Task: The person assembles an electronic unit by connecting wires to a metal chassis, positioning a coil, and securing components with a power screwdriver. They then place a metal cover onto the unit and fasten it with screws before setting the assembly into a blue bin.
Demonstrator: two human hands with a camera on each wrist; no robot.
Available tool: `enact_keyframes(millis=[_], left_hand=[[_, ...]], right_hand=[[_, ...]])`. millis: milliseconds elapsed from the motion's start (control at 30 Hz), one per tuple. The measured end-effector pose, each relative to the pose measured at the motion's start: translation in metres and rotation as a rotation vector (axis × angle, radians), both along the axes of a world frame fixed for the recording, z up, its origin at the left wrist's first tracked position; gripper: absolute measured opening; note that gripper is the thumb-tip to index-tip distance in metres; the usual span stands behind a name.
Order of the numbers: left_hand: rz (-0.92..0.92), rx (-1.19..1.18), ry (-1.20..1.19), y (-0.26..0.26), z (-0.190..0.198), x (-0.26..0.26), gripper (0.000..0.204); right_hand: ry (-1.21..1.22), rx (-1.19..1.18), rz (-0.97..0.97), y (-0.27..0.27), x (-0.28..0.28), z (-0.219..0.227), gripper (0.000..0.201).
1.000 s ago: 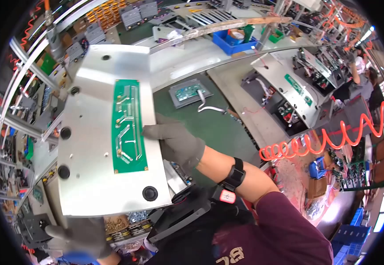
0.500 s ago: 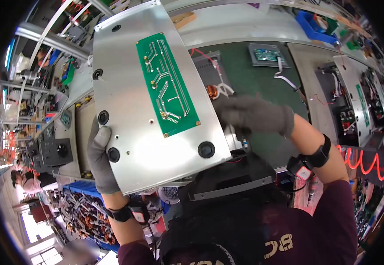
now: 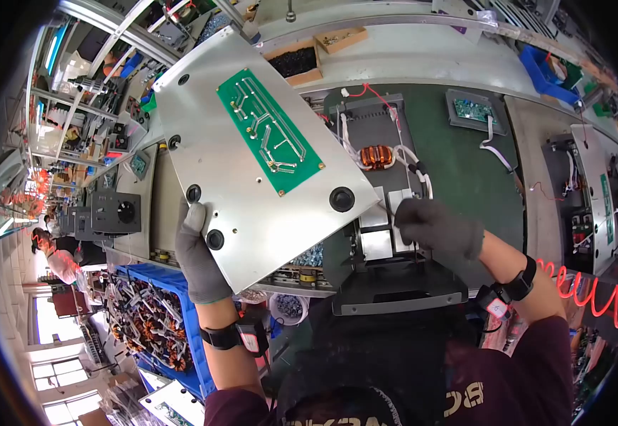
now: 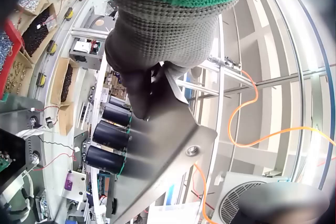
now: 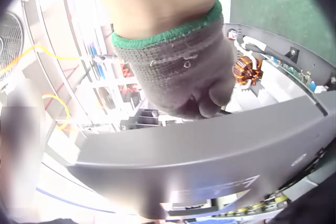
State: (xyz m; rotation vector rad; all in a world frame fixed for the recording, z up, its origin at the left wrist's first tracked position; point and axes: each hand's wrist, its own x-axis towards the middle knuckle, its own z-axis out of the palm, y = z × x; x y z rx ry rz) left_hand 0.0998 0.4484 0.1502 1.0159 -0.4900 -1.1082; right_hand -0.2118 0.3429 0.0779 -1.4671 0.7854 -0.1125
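My gloved left hand (image 3: 201,259) grips a silvery metal panel (image 3: 280,220) by its lower left edge, thumb on the upper face. The panel is tilted and carries a green circuit board (image 3: 263,135) and several black grommets. Below, the left wrist view shows black cylinders (image 4: 110,136) on its underside. My gloved right hand (image 3: 440,228) reaches into an open dark grey housing (image 3: 401,292), fingers bent down beside silvery metal blocks (image 3: 377,244). Its fingertips are hidden behind the housing wall (image 5: 210,140) in the right wrist view; I cannot tell whether they pinch anything. A copper coil (image 3: 376,157) sits inside.
On the green mat, a grey plate with a circuit board (image 3: 472,110) lies to the right. Another opened unit (image 3: 582,199) stands farther right. A blue crate (image 3: 149,319) of coils is at lower left, beside a white bucket (image 3: 289,308). A cardboard tray (image 3: 295,64) lies behind.
The right hand has left the panel's right edge and moved down into the housing. The left hand, first apart from the panel, now holds its left edge. The panel has turned, uncovering the housing.
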Motion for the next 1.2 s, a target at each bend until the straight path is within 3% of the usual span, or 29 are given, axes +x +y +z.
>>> enact_keyframes(millis=[33,100,133,200,233,300,467,533,567,633,667,700,767,833,900,933,1000,1033,1100,1167,1200], left_hand=[[-0.013,0.003,0.085,0.000,-0.003,0.000,0.046],[-0.032,0.010,0.119,-0.001,-0.011,-0.003,0.047],[-0.034,0.024,0.095,-0.002,-0.017,-0.004,0.047],[-0.068,0.014,0.141,-0.009,-0.019,-0.017,0.047],[-0.077,0.009,0.142,-0.012,-0.018,-0.026,0.047],[-0.128,0.018,0.234,-0.017,-0.019,-0.040,0.047],[-0.163,0.014,0.167,-0.023,-0.033,-0.046,0.049],[-0.181,0.034,0.143,-0.024,-0.037,-0.048,0.049],[-0.200,0.057,0.118,-0.024,-0.039,-0.050,0.049],[-0.191,0.078,0.087,-0.025,-0.037,-0.057,0.050],[-0.202,0.051,0.043,-0.026,-0.038,-0.060,0.049],[-0.210,0.025,0.001,-0.027,-0.040,-0.061,0.049],[-0.190,0.041,-0.029,-0.025,-0.049,-0.060,0.046],[-0.190,0.049,0.018,-0.027,-0.056,-0.060,0.048],[-0.178,0.041,0.022,-0.031,-0.060,-0.059,0.049],[-0.213,0.026,0.027,-0.032,-0.059,-0.060,0.044],[-0.252,0.016,0.032,-0.034,-0.064,-0.056,0.041],[-0.245,0.027,0.033,-0.035,-0.065,-0.055,0.041],[-0.219,-0.006,-0.023,-0.036,-0.067,-0.061,0.042],[-0.206,0.035,-0.002,-0.033,-0.056,-0.067,0.043],[-0.230,0.071,-0.010,-0.030,-0.055,-0.067,0.043]], right_hand=[[0.004,-0.005,-0.008,0.000,-0.004,0.014,0.018],[-0.224,-0.009,-0.270,0.002,-0.008,0.029,0.019],[-0.223,-0.010,-0.279,0.007,-0.004,0.028,0.019],[-0.422,-0.325,-0.237,0.014,0.001,0.022,0.024],[-0.420,-0.332,-0.245,0.013,-0.002,0.022,0.024],[-0.264,-0.103,-0.088,0.010,-0.009,0.023,0.031],[-0.471,-0.086,-0.083,0.016,-0.014,0.007,0.038],[-0.455,-0.103,-0.255,0.016,-0.014,0.001,0.040],[-0.452,-0.098,-0.253,0.016,-0.012,0.002,0.040],[-0.466,0.113,-0.475,0.010,-0.006,0.007,0.044],[-0.474,0.366,-0.530,0.002,-0.011,0.013,0.048],[-0.466,0.372,-0.526,-0.001,-0.023,0.008,0.048],[-0.379,0.175,-0.276,-0.004,-0.045,-0.005,0.048],[-0.309,0.152,-0.323,0.007,-0.043,-0.002,0.040],[-0.209,-0.106,-0.627,0.015,-0.036,0.001,0.036],[-0.204,-0.102,-0.619,0.013,-0.034,0.003,0.036],[-0.231,-0.520,-0.535,0.007,-0.030,0.011,0.023],[-0.230,-0.508,-0.529,0.006,-0.023,0.016,0.023],[-0.004,-0.696,-0.247,0.005,-0.010,0.024,0.018],[-0.049,-0.628,-0.231,0.005,-0.010,0.017,0.013],[-0.046,-0.442,-0.224,0.010,-0.011,0.019,0.013]])
